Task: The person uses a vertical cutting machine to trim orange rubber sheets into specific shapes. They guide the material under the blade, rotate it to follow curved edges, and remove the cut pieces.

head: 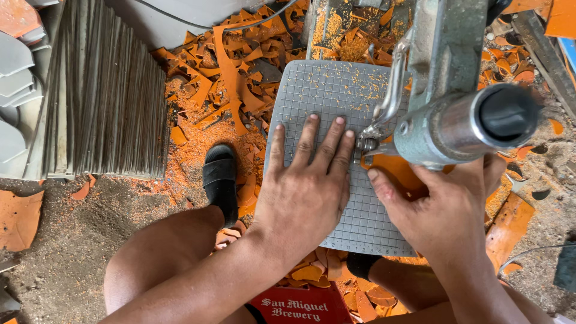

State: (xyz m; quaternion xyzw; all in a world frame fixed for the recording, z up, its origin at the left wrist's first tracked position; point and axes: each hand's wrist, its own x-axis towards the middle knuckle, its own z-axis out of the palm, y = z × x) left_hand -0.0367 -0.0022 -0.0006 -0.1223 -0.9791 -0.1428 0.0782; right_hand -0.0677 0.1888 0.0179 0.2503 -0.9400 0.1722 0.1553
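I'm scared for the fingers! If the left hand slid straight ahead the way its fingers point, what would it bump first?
Probably nothing soon: the left hand points up along the grey gridded sheet. The saw blade sits just right of its fingertips.

The blade end of the grey saw machine (456, 114) is hidden behind its own round housing, and its upper body is cut off by the top edge of the frame. Most of the orange piece (396, 171) is covered by the right hand (447, 216) and the housing. The red crate (300, 309) is cut off at the bottom edge. The stack of grey sheets (102, 90) is cropped at the upper left. Part of the gridded grey plate (327, 90) is concealed under the left hand (306, 189).
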